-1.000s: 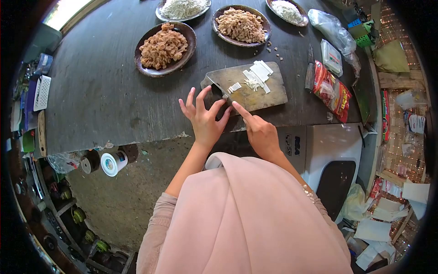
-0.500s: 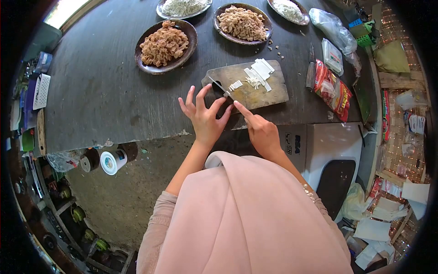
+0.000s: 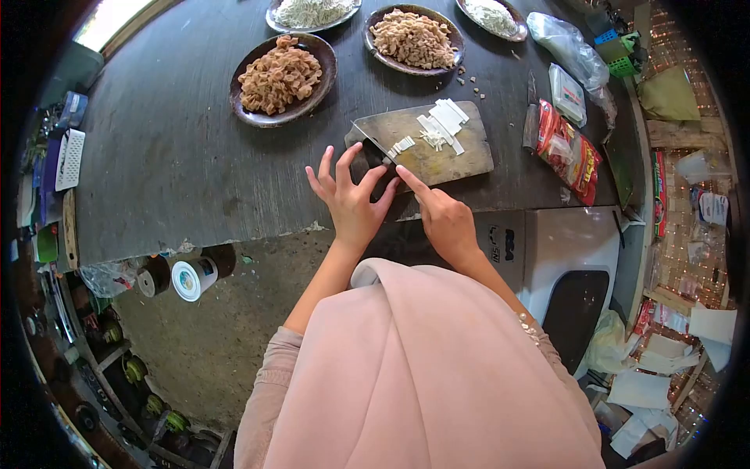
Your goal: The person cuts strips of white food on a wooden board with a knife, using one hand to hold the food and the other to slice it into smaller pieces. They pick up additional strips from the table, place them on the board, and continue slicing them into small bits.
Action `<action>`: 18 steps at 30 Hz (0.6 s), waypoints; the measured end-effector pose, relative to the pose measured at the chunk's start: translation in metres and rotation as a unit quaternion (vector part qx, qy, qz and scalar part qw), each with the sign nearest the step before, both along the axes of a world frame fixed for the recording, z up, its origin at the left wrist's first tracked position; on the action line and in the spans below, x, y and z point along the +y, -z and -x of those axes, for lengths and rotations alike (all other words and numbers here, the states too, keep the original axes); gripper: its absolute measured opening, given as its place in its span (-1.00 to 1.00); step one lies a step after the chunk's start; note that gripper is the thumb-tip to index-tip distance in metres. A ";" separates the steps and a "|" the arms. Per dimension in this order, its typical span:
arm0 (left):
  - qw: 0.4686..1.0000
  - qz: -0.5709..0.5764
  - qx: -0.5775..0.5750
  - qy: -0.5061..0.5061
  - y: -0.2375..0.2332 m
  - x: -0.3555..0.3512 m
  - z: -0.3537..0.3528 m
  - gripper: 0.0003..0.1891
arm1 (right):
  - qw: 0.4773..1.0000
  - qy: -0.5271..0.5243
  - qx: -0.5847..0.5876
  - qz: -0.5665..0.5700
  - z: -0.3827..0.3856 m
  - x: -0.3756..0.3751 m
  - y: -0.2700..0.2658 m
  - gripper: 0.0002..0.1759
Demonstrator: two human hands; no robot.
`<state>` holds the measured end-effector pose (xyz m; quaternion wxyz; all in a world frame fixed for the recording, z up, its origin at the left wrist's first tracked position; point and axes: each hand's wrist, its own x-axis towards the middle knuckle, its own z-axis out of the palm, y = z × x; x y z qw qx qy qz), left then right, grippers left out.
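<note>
From my remote seat I see the left hand [image 3: 351, 202] with its fingers [image 3: 326, 162] spread wide apart, holding nothing, the tips resting at the near left corner of the wooden cutting board [image 3: 461, 160]. The right hand [image 3: 447, 223] sits just beside it, its fingers curled around the handle of a knife [image 3: 373, 144], the index finger stretched forward along the back of the blade. The handle itself is hidden inside the grip. The blade lies slanted across the left end of the board, its edge just beside a small heap of cut white pieces [image 3: 402, 146]. Further along the board lie longer white strips [image 3: 444, 121], some whole and some sliced thin. The board lies on a dark desk [image 3: 172, 156]. Beyond it stand a brown bowl of fried snacks [image 3: 281, 76] and a second bowl of snacks [image 3: 414, 37], with crumbs scattered between that one and the board. To the right of the board a red packet [image 3: 570, 152] lies near the desk's edge, and a clear plastic bag [image 3: 569, 48] sits further back.
</note>
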<state>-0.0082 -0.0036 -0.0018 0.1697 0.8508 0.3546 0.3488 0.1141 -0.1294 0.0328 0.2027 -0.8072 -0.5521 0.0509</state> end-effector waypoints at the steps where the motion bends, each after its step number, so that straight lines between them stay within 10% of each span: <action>1: 1.000 -0.002 -0.001 -0.001 0.000 0.001 0.000 -0.73 | 1.000 -0.001 -0.001 -0.002 0.000 -0.001 -0.002 -0.16; 18: 1.000 0.006 0.004 0.004 0.000 0.000 0.001 -0.77 | 1.000 -0.016 -0.003 0.025 0.005 0.001 -0.002 -0.17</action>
